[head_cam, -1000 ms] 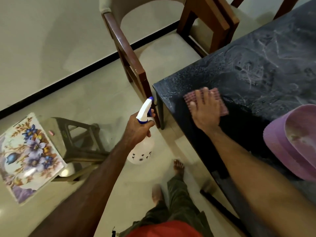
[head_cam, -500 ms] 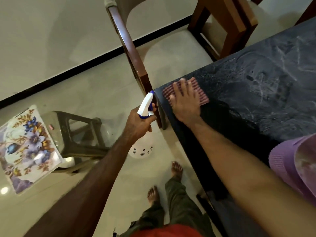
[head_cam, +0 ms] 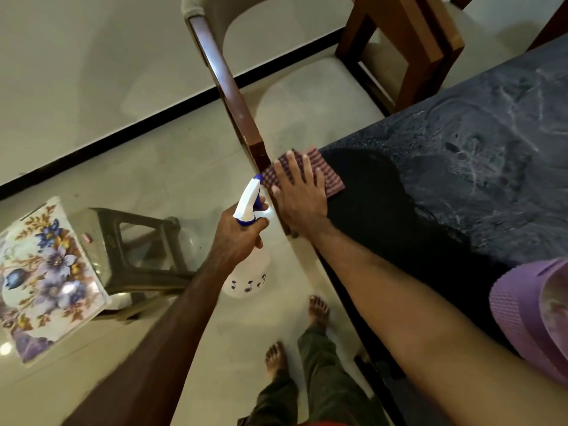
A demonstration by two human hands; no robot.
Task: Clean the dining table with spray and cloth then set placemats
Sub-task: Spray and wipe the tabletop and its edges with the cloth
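My right hand point(head_cam: 299, 192) presses flat, fingers straight, on a red checked cloth point(head_cam: 330, 176) at the near left corner of the dark stone dining table point(head_cam: 479, 167). A wet dark streak runs back from the cloth along the table's front edge. My left hand point(head_cam: 236, 238) grips the neck of a white spray bottle point(head_cam: 247, 272) with a blue and white trigger head, held over the floor just left of the table corner.
A purple bowl-like object point(head_cam: 534, 318) sits on the table at the right edge of view. A wooden chair point(head_cam: 233, 96) stands at the table's left end, another chair point(head_cam: 408, 47) behind. A plastic stool point(head_cam: 138, 250) and a floral board point(head_cam: 46, 278) stand on the floor at left.
My right hand has slid the cloth leftward across the table to its corner, leaving a dark wet trail. The left hand with the bottle stayed about where it was.
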